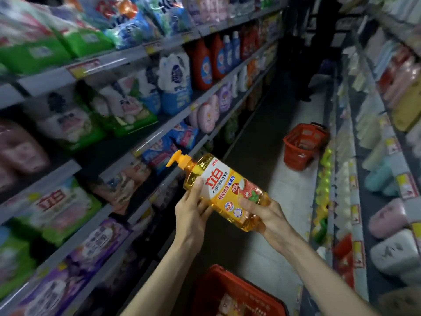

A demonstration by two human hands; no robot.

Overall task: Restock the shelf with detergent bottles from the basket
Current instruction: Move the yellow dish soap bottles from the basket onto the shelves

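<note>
The yellow pump bottle of dish detergent (pixel 225 192), held tilted at centre frame with its pump towards ten o'clock, is best turned upright before being shelved, being clasped near its shoulder by the left hand (pixel 193 213) and at its base by the right hand (pixel 264 215), fingers curled around it, above the red basket (pixel 227 290) at six o'clock.

A red basket (pixel 303 147) sits on the floor (pixel 284 201); detergent bags (pixel 127 106) fill the shelf (pixel 102 65).

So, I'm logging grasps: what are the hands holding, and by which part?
One yellow pump bottle, tilted: the left hand grips its middle below the shoulder, the right hand grips its lower end.
</note>
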